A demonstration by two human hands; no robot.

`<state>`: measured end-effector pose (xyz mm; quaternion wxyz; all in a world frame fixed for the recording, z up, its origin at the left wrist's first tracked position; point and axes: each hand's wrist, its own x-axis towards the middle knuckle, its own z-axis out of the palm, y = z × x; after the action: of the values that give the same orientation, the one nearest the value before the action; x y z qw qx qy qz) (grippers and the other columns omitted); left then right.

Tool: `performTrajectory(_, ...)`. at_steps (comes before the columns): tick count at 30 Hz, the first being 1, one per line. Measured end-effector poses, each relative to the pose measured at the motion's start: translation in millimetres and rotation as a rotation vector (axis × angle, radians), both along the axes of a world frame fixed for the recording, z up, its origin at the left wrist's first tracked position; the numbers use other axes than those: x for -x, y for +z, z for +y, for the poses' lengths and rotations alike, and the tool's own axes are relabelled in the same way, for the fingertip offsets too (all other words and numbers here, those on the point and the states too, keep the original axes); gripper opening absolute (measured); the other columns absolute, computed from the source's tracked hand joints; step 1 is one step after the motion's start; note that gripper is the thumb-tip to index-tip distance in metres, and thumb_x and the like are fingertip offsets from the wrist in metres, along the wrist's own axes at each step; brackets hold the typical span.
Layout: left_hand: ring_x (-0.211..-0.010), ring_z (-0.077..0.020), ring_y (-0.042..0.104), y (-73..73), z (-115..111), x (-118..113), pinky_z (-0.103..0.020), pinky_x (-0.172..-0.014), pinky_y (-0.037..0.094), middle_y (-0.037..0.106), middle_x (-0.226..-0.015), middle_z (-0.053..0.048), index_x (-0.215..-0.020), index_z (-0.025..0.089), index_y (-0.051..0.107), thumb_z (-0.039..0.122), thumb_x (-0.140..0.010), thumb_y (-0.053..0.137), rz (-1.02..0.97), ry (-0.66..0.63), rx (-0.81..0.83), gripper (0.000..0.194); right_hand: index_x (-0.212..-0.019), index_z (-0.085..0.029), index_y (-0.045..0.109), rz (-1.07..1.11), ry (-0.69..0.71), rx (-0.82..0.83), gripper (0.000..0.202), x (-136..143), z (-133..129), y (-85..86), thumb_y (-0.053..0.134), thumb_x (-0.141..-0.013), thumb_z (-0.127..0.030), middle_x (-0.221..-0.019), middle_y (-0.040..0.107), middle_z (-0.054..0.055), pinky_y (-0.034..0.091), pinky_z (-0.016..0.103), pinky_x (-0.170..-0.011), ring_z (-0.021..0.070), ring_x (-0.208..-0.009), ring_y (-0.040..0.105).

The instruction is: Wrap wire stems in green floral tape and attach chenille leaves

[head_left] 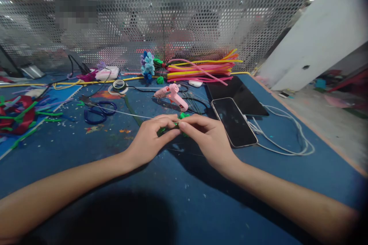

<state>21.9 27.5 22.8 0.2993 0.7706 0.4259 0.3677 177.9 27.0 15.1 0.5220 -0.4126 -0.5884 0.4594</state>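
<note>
Loose fuzzy strips (pixel 34 113) lie at the left edge; a blue flower bunch (pixel 148 63), upper centre, looks finished. At centre, the left hand (pixel 147 138) and right hand (pixel 213 139) pinch a small green piece (pixel 184 115) between fingertips; mostly hidden, it seems only partly shaped.

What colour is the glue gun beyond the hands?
The glue gun is mostly light pink, seen in the head view.

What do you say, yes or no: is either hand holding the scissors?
No, the scissors lie on the table, apart from the left hand and right hand.
</note>
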Motion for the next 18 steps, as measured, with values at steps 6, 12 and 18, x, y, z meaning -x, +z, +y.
performTrajectory(6,-0.055,-0.0086,0.049,2.1,-4.9,-2.1,-0.021,-0.056,0.038,0.052,-0.059,0.005,-0.079,0.018,0.054,0.034,-0.086,0.047,-0.034,-0.009,0.130,0.019,-0.067,-0.017,0.066,0.144,0.039,0.161,0.016,0.5,0.2,0.1,0.067,-0.069,-0.032,-0.062,0.060,-0.002,0.039,0.021,-0.052,0.0070,-0.054,0.049)
performTrajectory(12,-0.049,-0.0069,0.035,3.9,-6.8,-2.8,-0.020,-0.047,0.029,0.038,-0.055,0.007,-0.082,0.018,0.055,0.033,-0.084,0.048,-0.085,0.040,0.140,0.016,-0.068,-0.016,0.065,0.259,0.089,0.347,0.020,1.5,0.6,1.1,0.070,-0.064,-0.035,-0.061,0.055,-0.002,0.032,0.020,-0.047,0.0056,-0.052,0.042)
performTrajectory(18,-0.049,-0.0063,0.039,4.5,-4.3,-3.5,-0.019,-0.047,0.031,0.046,-0.058,0.005,-0.081,0.017,0.056,0.036,-0.081,0.053,-0.199,0.084,0.215,0.019,-0.072,-0.018,0.067,0.125,0.040,0.149,0.012,1.0,1.5,-2.6,0.067,-0.069,-0.030,-0.067,0.063,-0.001,0.040,0.022,-0.055,0.0075,-0.057,0.050)
